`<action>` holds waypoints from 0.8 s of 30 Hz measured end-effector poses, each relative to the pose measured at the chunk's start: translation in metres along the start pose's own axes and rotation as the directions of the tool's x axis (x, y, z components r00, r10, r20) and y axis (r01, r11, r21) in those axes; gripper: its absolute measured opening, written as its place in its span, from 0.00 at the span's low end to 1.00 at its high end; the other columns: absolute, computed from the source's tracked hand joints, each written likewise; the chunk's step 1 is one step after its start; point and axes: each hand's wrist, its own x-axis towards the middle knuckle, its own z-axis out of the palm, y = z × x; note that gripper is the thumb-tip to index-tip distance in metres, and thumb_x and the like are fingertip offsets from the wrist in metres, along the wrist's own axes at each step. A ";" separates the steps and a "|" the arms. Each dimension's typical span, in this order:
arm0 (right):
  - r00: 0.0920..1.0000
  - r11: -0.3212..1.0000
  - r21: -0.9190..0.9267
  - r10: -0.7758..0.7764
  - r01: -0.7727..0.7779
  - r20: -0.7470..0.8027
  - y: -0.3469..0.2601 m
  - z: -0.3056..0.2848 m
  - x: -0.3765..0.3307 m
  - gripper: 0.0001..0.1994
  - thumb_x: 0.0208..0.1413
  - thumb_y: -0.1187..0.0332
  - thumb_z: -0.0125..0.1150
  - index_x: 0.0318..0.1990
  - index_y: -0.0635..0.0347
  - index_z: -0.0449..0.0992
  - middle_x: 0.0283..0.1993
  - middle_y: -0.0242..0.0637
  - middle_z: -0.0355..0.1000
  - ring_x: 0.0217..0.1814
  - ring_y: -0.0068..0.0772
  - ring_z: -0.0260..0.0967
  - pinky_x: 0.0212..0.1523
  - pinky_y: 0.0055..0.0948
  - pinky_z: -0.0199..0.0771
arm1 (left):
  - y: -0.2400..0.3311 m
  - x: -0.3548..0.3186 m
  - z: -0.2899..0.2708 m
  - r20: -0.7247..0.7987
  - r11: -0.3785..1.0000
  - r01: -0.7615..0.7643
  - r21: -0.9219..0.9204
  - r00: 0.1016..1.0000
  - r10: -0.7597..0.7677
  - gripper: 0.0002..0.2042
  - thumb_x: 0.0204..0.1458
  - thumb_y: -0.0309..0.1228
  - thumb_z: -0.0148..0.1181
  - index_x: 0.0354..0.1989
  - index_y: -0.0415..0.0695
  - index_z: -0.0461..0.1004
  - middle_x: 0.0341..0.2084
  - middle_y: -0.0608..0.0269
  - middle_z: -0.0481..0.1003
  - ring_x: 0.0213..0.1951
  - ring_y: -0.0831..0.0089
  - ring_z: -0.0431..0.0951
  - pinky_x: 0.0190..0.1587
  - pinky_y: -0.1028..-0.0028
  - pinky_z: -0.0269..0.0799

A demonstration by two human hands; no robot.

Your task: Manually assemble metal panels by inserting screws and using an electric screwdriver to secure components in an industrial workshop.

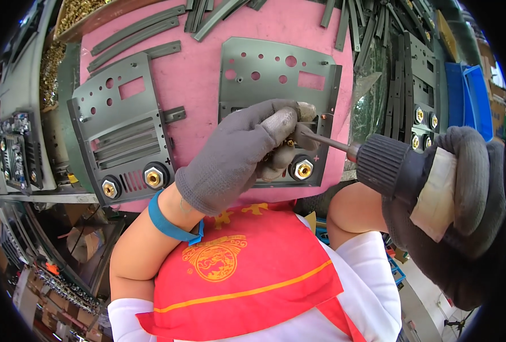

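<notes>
My left hand [247,151], in a grey glove, rests on a grey metal panel [276,74] lying on a pink mat [199,80]. Its fingers pinch a small brass part at the panel's lower edge, beside a brass socket [302,169] fitted in the panel. My right hand [464,188], also gloved in grey, grips a black powered screwdriver [392,165]. The tool's thin bit [324,141] points left and its tip meets the fingers of my left hand.
A second grey panel [119,125] with two brass sockets lies on the mat to the left. Grey metal strips [139,31] lie across the mat's far side. More panels [418,85] stack at the right, next to a blue bin [469,94]. Brass parts [76,11] fill a tray at top left.
</notes>
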 end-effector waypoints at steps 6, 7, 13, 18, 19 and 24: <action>1.000 0.997 -0.072 0.017 -0.016 0.025 0.001 0.007 -0.003 0.16 0.45 0.63 0.70 0.29 0.52 0.63 0.29 0.25 0.65 0.27 0.12 0.60 0.31 0.10 0.63 | -0.001 -0.001 -0.003 0.011 0.999 0.049 0.020 0.999 -0.049 0.31 0.64 0.56 0.44 0.54 0.36 0.68 0.28 0.70 0.67 0.22 0.85 0.57 0.26 0.84 0.54; 0.999 0.996 -0.085 0.020 -0.018 0.028 0.004 0.008 -0.002 0.16 0.45 0.63 0.69 0.29 0.52 0.63 0.29 0.26 0.64 0.27 0.12 0.60 0.31 0.10 0.63 | -0.003 0.001 -0.005 0.029 0.998 0.059 0.011 0.998 -0.060 0.32 0.63 0.58 0.44 0.53 0.36 0.68 0.26 0.71 0.66 0.22 0.85 0.56 0.26 0.84 0.53; 0.999 0.986 -0.163 0.038 -0.032 0.038 0.000 0.008 -0.002 0.16 0.46 0.62 0.68 0.30 0.52 0.63 0.30 0.26 0.64 0.28 0.13 0.59 0.32 0.12 0.62 | -0.009 0.004 0.005 0.003 0.989 -0.013 -0.147 1.000 0.014 0.31 0.62 0.55 0.48 0.58 0.36 0.65 0.25 0.75 0.63 0.21 0.85 0.54 0.24 0.84 0.50; 0.997 0.973 -0.224 0.058 -0.046 0.049 -0.012 0.008 -0.004 0.15 0.47 0.62 0.68 0.31 0.52 0.63 0.30 0.26 0.63 0.28 0.14 0.58 0.32 0.13 0.61 | -0.011 0.005 -0.002 0.032 0.982 -0.050 -0.183 0.998 0.057 0.29 0.62 0.55 0.49 0.54 0.38 0.67 0.20 0.76 0.61 0.19 0.85 0.53 0.21 0.83 0.48; 0.997 0.970 -0.236 0.062 -0.048 0.050 -0.012 0.008 -0.004 0.15 0.47 0.62 0.67 0.31 0.52 0.63 0.30 0.26 0.63 0.28 0.14 0.58 0.32 0.13 0.61 | -0.012 0.006 -0.004 0.073 0.983 -0.027 -0.184 0.996 0.041 0.28 0.61 0.56 0.49 0.51 0.40 0.69 0.18 0.76 0.61 0.19 0.85 0.53 0.20 0.82 0.48; 0.995 0.955 -0.290 0.085 -0.063 0.061 0.009 0.011 0.003 0.15 0.48 0.61 0.67 0.31 0.53 0.63 0.30 0.27 0.63 0.28 0.15 0.57 0.33 0.14 0.60 | -0.004 -0.002 0.002 -0.003 0.990 0.070 -0.124 0.997 -0.071 0.27 0.60 0.60 0.46 0.40 0.44 0.73 0.16 0.74 0.60 0.17 0.85 0.54 0.18 0.81 0.46</action>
